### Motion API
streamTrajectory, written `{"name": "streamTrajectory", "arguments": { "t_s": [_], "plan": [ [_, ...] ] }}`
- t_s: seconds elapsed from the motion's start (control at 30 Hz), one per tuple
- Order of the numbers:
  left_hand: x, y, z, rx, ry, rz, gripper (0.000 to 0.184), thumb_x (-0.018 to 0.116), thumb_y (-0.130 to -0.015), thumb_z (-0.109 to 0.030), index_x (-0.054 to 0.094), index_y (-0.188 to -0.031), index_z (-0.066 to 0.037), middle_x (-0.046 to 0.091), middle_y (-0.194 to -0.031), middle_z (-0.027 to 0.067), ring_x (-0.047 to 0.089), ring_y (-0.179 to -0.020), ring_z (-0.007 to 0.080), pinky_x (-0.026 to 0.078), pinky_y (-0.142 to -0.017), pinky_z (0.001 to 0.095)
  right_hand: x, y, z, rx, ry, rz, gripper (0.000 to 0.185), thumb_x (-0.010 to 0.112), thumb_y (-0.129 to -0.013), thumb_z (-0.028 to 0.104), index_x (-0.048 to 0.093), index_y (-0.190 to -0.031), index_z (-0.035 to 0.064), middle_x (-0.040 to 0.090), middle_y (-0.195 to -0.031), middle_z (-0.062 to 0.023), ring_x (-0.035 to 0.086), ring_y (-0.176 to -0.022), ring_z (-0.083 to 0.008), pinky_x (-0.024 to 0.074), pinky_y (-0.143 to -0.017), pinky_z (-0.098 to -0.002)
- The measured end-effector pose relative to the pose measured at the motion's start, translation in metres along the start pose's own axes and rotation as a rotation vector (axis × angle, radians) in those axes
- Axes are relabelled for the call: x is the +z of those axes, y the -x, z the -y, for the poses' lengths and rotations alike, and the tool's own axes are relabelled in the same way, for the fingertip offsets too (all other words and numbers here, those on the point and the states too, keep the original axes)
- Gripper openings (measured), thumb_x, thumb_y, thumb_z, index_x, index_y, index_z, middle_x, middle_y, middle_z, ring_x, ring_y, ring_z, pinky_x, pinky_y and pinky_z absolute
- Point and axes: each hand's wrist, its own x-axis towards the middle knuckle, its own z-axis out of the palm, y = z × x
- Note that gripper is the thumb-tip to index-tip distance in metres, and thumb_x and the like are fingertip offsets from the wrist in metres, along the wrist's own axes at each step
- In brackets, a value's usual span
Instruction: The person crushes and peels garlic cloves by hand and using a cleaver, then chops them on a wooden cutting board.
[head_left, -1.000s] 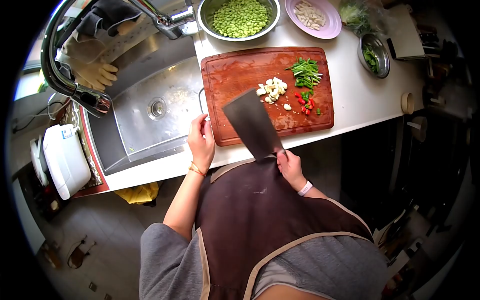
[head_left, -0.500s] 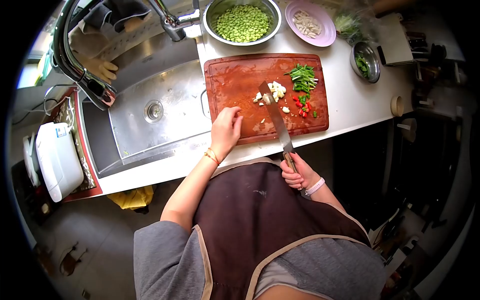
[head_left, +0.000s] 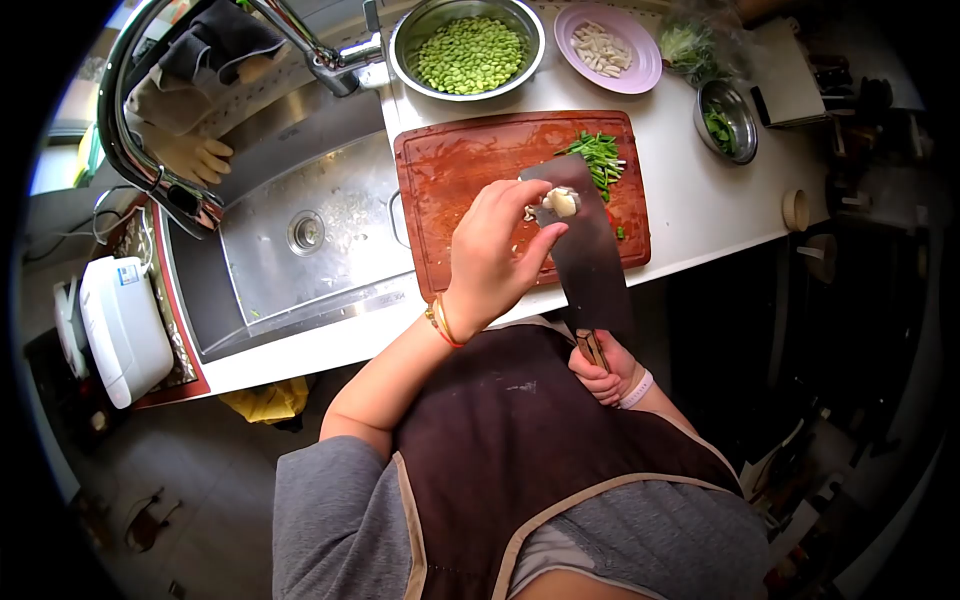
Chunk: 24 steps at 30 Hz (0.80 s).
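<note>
My right hand [head_left: 607,370] is wrapped round the wooden handle of a cleaver [head_left: 595,275], near the counter's front edge. The broad blade is turned flat side up, over the right part of the brown cutting board [head_left: 440,160]. A pale piece of garlic [head_left: 563,203] lies on the blade near its far end, with smaller bits beside it. My left hand [head_left: 500,250] is over the board, thumb and forefinger apart by the garlic; I cannot tell whether they touch it. Cut green stalks [head_left: 600,163] lie at the board's far right. The blade hides most of the chopped red pepper.
Behind the board stand a steel bowl of green beans [head_left: 398,50] and a pink plate [head_left: 645,70] with pale pieces. A small metal bowl [head_left: 742,150] with green leaves is to the right. Left are the sink [head_left: 270,260] and its faucet [head_left: 340,65].
The cleaver has turned from edge-on to flat, with garlic now on its blade. My left hand has moved right and up from the board's near edge to the blade.
</note>
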Motion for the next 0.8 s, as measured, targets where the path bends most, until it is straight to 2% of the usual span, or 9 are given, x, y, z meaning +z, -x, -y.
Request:
{"name": "streamTrajectory", "arguments": {
  "t_s": [0.17, 0.23, 0.3, 0.33, 0.43, 0.63, 0.7, 0.77, 0.8],
  "plan": [
    [0.002, -0.005, -0.003, -0.001, -0.103, 0.047, 0.032, 0.07, -0.075, 0.0, 0.058, -0.105, -0.002, 0.061, -0.089, 0.0088, 0.058, -0.076, 0.0177, 0.047, -0.068, 0.0266, 0.002, 0.008, 0.007, 0.028, 0.033, -0.064, 0.06, 0.038, -0.091, 0.062, 0.04, -0.062, 0.0095, 0.037, -0.04, 0.0017, 0.033, -0.028, -0.0055, 0.0315, -0.027, -0.02],
    [-0.003, -0.008, -0.011, -0.209, 0.079, 0.113, 0.027, 0.067, -0.079, -0.002, 0.056, -0.104, -0.002, 0.06, -0.093, 0.0063, 0.06, -0.079, 0.017, 0.048, -0.07, 0.0272, 0.002, 0.01, 0.008, 0.018, 0.052, -0.059, 0.059, 0.036, -0.093, 0.06, 0.041, -0.063, 0.0092, 0.037, -0.041, 0.0015, 0.034, -0.029, -0.0058, 0.0313, -0.027, -0.0199],
    [-0.011, -0.008, -0.019, -0.67, 0.828, 0.069, 0.024, 0.064, -0.083, -0.002, 0.056, -0.105, -0.001, 0.06, -0.095, 0.0035, 0.059, -0.08, 0.0113, 0.048, -0.069, 0.0242, 0.004, 0.012, 0.011, 0.026, 0.056, -0.052, 0.059, 0.036, -0.094, 0.059, 0.041, -0.063, 0.009, 0.037, -0.041, 0.0014, 0.034, -0.03, -0.0059, 0.0312, -0.027, -0.0201],
    [-0.022, -0.013, -0.02, -0.75, 1.027, 0.143, 0.022, 0.062, -0.087, -0.003, 0.057, -0.108, -0.001, 0.06, -0.096, 0.0037, 0.058, -0.08, 0.0098, 0.048, -0.068, 0.023, 0.004, 0.013, 0.012, 0.032, 0.061, -0.046, 0.059, 0.035, -0.094, 0.059, 0.041, -0.063, 0.0088, 0.036, -0.041, 0.0014, 0.034, -0.03, -0.0059, 0.0311, -0.027, -0.0203],
    [-0.041, -0.015, -0.034, -0.765, 1.256, 0.214, 0.031, 0.064, -0.086, -0.011, 0.056, -0.113, 0.001, 0.062, -0.093, 0.0075, 0.061, -0.077, 0.0134, 0.05, -0.066, 0.025, 0.003, 0.016, 0.016, -0.003, 0.068, -0.043, 0.059, 0.034, -0.094, 0.058, 0.041, -0.063, 0.0087, 0.036, -0.042, 0.0011, 0.033, -0.03, -0.0061, 0.0309, -0.027, -0.0207],
    [-0.057, -0.016, -0.049, -0.682, 1.134, 0.2, 0.034, 0.063, -0.085, -0.01, 0.054, -0.115, 0.004, 0.061, -0.092, 0.0112, 0.061, -0.075, 0.0163, 0.051, -0.063, 0.0272, 0.004, 0.016, 0.029, -0.077, 0.058, -0.018, 0.06, 0.033, -0.094, 0.059, 0.041, -0.063, 0.0082, 0.035, -0.041, 0.0009, 0.032, -0.031, -0.0062, 0.0304, -0.028, -0.0205],
    [-0.06, -0.016, -0.052, -0.666, 1.108, 0.197, 0.033, 0.061, -0.086, -0.006, 0.054, -0.116, 0.004, 0.062, -0.093, 0.0113, 0.061, -0.077, 0.0157, 0.051, -0.066, 0.027, 0.012, 0.011, 0.033, -0.12, 0.056, 0.003, 0.054, 0.04, -0.095, 0.053, 0.041, -0.065, 0.0079, 0.037, -0.044, 0.0008, 0.033, -0.032, -0.0061, 0.0306, -0.029, -0.0201],
    [-0.062, -0.014, -0.056, -0.599, 0.968, 0.185, 0.031, 0.058, -0.087, 0.0, 0.054, -0.117, 0.005, 0.062, -0.095, 0.0109, 0.061, -0.079, 0.0146, 0.051, -0.07, 0.0267, 0.038, 0.002, 0.036, -0.414, 0.51, -0.461, 0.04, 0.052, -0.095, 0.038, 0.043, -0.072, 0.007, 0.039, -0.048, 0.0011, 0.034, -0.034, -0.0056, 0.0304, -0.03, -0.0204],
    [-0.063, -0.013, -0.056, -0.571, 0.946, 0.206, 0.03, 0.056, -0.088, 0.004, 0.053, -0.117, 0.005, 0.063, -0.097, 0.0096, 0.061, -0.082, 0.0133, 0.05, -0.073, 0.0262, 0.053, -0.007, 0.037, -0.534, 0.491, -0.566, 0.022, 0.06, -0.091, 0.017, 0.046, -0.081, 0.005, 0.04, -0.052, 0.002, 0.035, -0.035, -0.0048, 0.0313, -0.033, -0.0204]
  ]
}}
